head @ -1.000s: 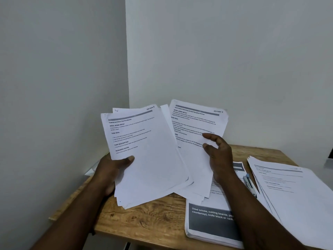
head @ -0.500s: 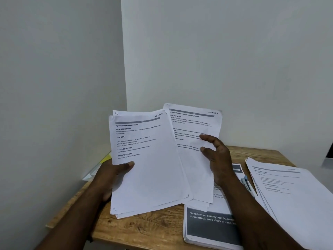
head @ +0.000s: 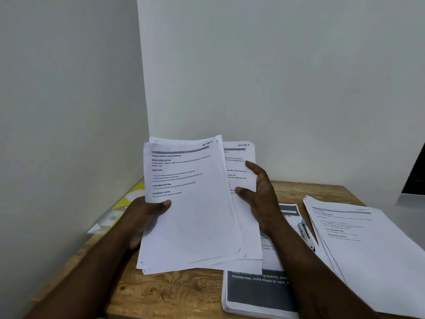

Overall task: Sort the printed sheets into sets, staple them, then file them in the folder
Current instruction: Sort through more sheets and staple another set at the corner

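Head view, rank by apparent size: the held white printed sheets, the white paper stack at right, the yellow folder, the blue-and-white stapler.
Tied first: held white printed sheets and white paper stack at right; alike, stack cut by the frame.
Then: yellow folder, partly hidden.
Smallest: blue-and-white stapler.

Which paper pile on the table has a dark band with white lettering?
The thick pile at the near edge, in the middle; the fanned pile on the right has none.
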Tool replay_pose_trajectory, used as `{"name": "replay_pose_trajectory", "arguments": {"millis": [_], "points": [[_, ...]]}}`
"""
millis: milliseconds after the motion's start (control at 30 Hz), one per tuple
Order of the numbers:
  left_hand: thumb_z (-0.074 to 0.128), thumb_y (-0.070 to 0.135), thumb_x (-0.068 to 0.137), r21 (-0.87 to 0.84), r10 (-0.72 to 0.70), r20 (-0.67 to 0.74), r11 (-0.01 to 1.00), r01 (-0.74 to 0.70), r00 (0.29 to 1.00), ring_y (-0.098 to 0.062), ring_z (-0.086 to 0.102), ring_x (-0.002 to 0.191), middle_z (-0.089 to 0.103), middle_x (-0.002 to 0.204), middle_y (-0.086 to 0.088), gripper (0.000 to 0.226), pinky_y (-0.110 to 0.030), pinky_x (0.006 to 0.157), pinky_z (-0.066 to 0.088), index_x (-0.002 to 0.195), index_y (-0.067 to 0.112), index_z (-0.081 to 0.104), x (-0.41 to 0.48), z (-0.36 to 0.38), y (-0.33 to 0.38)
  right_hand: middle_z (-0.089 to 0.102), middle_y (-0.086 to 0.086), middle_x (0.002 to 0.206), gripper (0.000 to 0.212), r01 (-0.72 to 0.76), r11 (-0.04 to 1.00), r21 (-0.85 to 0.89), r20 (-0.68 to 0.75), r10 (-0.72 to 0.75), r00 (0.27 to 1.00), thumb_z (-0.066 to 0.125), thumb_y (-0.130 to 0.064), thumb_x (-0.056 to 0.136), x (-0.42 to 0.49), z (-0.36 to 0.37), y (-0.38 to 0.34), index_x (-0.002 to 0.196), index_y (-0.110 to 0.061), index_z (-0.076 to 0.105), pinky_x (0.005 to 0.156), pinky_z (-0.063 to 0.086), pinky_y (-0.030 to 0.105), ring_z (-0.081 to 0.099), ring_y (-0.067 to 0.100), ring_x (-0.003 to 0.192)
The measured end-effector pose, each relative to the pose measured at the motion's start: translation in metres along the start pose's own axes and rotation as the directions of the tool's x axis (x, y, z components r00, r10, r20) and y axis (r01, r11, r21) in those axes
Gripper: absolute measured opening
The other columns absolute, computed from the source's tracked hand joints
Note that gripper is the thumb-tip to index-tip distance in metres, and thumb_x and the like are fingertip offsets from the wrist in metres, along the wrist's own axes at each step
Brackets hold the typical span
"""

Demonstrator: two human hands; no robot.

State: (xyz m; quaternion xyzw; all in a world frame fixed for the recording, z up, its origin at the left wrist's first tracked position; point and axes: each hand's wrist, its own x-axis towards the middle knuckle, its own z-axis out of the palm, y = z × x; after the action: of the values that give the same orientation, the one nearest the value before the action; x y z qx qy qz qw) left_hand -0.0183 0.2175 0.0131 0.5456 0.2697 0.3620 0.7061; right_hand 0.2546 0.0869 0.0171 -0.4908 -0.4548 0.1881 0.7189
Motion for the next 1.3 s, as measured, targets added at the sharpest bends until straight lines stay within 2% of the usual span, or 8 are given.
{"name": "replay_pose_trajectory", "arguments": {"millis": [200, 367, 600, 833, 933, 1033, 1200, 1300], "points": [[0.059, -0.005, 0.097, -0.048, 0.079, -0.057, 0.995, -0.082, 0.995, -0.034, 0.076, 0.107, 0.076, 0.123, -0.015, 0.036, -0.038, 0.074, 0.065, 0.131, 0.005, 0.065, 0.0019, -0.0003, -0.0057, 0.062, 0.000, 0.148, 0.096, -0.048, 0.997, -0.057, -0.030, 0.046, 0.998, 0.084, 0.002, 0.084, 0.0007, 0.0018, 0.0080, 0.155, -0.040, 0.037, 0.111, 0.053, 0.049, 0.064, 0.020, 0.131], [0.060, -0.008, 0.095, -0.041, 0.107, -0.050, 0.993, -0.109, 0.993, -0.034, 0.077, 0.102, 0.077, 0.120, -0.015, 0.035, -0.037, 0.072, 0.065, 0.127, 0.005, 0.066, -0.0021, 0.0044, -0.0064, 0.067, -0.005, 0.141, 0.092, -0.017, 0.986, -0.164, -0.079, 0.004, 0.997, 0.093, -0.021, 0.074, 0.0027, 0.0011, 0.0058, 0.147, -0.050, 0.045, 0.104, 0.057, 0.051, 0.068, 0.019, 0.125], [0.062, -0.007, 0.092, -0.042, 0.135, -0.039, 0.990, -0.137, 0.990, -0.035, 0.076, 0.104, 0.077, 0.119, -0.013, 0.039, -0.036, 0.072, 0.065, 0.128, 0.006, 0.066, 0.0004, 0.0014, -0.0104, 0.064, -0.018, 0.142, 0.102, 0.031, 0.962, -0.273, -0.062, -0.050, 0.997, 0.088, -0.010, 0.084, -0.0041, 0.0030, -0.0004, 0.162, -0.044, 0.032, 0.104, 0.057, 0.031, 0.066, 0.005, 0.124], [0.074, -0.001, 0.085, -0.018, 0.162, -0.032, 0.987, -0.162, 0.986, -0.040, 0.072, 0.114, 0.075, 0.125, -0.014, 0.049, -0.048, 0.092, 0.058, 0.132, 0.007, 0.065, 0.0017, -0.0015, -0.0122, 0.067, -0.020, 0.135, 0.091, 0.033, 0.961, -0.274, -0.067, -0.054, 0.996, 0.089, -0.011, 0.084, -0.0041, 0.0022, 0.0001, 0.157, -0.043, 0.044, 0.105, 0.057, 0.033, 0.067, 0.000, 0.120], [0.064, -0.004, 0.093, -0.016, 0.166, -0.032, 0.986, -0.166, 0.986, -0.036, 0.074, 0.110, 0.076, 0.124, -0.013, 0.042, -0.044, 0.084, 0.063, 0.133, 0.007, 0.065, -0.0006, 0.0005, -0.0111, 0.068, -0.016, 0.135, 0.091, 0.016, 0.968, -0.250, -0.082, -0.038, 0.996, 0.090, -0.010, 0.083, -0.0032, 0.0023, 0.0018, 0.157, -0.038, 0.046, 0.106, 0.057, 0.035, 0.067, -0.001, 0.119], [0.061, -0.005, 0.094, -0.020, 0.168, -0.026, 0.986, -0.168, 0.985, -0.036, 0.075, 0.109, 0.076, 0.122, -0.013, 0.040, -0.036, 0.076, 0.065, 0.132, 0.007, 0.065, -0.0023, 0.0018, -0.0104, 0.065, -0.009, 0.143, 0.089, 0.010, 0.978, -0.209, -0.092, -0.029, 0.995, 0.090, -0.006, 0.081, -0.0025, 0.0028, 0.0028, 0.154, -0.035, 0.050, 0.103, 0.056, 0.026, 0.065, -0.005, 0.121], [0.061, -0.005, 0.095, -0.011, 0.162, -0.039, 0.987, -0.162, 0.986, -0.035, 0.075, 0.108, 0.076, 0.122, -0.013, 0.040, -0.038, 0.077, 0.064, 0.132, 0.007, 0.065, -0.0023, 0.0008, -0.0107, 0.066, -0.009, 0.142, 0.089, 0.012, 0.978, -0.209, -0.095, -0.033, 0.995, 0.091, -0.006, 0.080, 0.0005, 0.0028, 0.0067, 0.153, -0.034, 0.049, 0.103, 0.059, 0.040, 0.068, 0.010, 0.123], [0.062, -0.006, 0.094, -0.019, 0.165, -0.029, 0.986, -0.166, 0.986, -0.036, 0.074, 0.110, 0.075, 0.125, -0.014, 0.041, -0.037, 0.078, 0.065, 0.134, 0.007, 0.064, -0.0014, 0.0007, -0.0111, 0.074, -0.011, 0.124, 0.069, -0.011, 0.971, -0.237, -0.124, -0.019, 0.992, 0.092, -0.010, 0.079, 0.0013, 0.0042, 0.0052, 0.133, -0.039, 0.061, 0.098, 0.062, 0.044, 0.073, 0.010, 0.110]]}}
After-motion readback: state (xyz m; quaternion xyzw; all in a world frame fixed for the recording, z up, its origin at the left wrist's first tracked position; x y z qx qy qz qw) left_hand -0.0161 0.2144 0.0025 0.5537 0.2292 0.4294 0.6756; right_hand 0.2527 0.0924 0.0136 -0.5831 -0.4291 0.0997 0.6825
